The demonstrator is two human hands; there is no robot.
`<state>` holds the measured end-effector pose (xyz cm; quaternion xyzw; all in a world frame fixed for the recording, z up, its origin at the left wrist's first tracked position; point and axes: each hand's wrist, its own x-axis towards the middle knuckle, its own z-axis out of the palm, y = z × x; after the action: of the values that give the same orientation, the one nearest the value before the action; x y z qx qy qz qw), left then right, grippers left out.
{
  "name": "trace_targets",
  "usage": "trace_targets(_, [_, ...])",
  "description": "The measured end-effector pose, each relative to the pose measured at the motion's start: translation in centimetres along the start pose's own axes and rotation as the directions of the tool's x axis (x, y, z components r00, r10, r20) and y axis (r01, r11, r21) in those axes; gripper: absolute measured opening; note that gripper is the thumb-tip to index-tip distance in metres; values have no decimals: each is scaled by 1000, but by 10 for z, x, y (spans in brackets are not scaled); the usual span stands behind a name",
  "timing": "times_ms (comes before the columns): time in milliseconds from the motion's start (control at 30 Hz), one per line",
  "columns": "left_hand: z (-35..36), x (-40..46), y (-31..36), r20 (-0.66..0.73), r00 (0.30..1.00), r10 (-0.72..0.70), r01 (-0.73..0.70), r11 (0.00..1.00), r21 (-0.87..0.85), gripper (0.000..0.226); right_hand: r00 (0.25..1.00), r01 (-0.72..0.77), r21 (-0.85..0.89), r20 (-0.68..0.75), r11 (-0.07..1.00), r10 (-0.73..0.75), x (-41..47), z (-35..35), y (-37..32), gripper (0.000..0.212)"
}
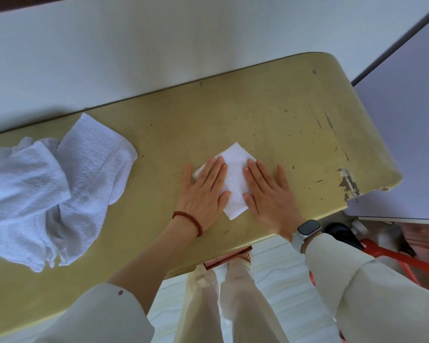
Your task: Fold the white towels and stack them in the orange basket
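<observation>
So the folded towel is a small white square sitting near the front edge of the yellowish table, turned a bit so one corner points away from the person. Both hands are flat on it. The left hand covers its left side, fingers straight and slightly spread, thumb resting on the cloth. The right hand presses the right side the same way, fingers straight and fanned a little, partly on the table. Nothing is being pinched, just palms down.

Off to the left there's a loose pile of unfolded white towels, well apart from the folded one. The orange basket only peeks out at the lower right, below the table edge beside the right sleeve. There's a red bead bracelet on the left wrist and a watch on the right.
</observation>
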<state>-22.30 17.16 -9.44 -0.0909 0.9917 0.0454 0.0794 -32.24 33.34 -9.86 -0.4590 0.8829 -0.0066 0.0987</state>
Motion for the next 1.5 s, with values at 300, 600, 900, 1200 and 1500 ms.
trace_targets(300, [-6, 3, -4, -162, 985, 65, -66, 998, -1, 45, 971, 76, 223, -239, 972, -21, -10, -22, 17, 38])
trace_targets(600, [-23, 24, -24, -309, 947, 82, -75, 997, 36, 48, 904, 380, 167, -277, 910, -326, -29, -33, -1, 24])
trace_targets(900, [14, -20, 4, -75, 992, -103, 100, 994, -54, 58, 982, 51, -24, 185, 998, -45, 16, -26, -3, 71])
trace_targets(1200, [17, -18, -6, -19, 997, -74, 72, 994, -83, 66, 970, -232, 339, 148, 912, 192, 58, -56, -9, 26])
trace_targets(1500, [13, -22, -1, -25, 986, -163, 160, 981, -105, 74, 852, -420, 322, 461, 849, 247, 91, -66, -14, 34])
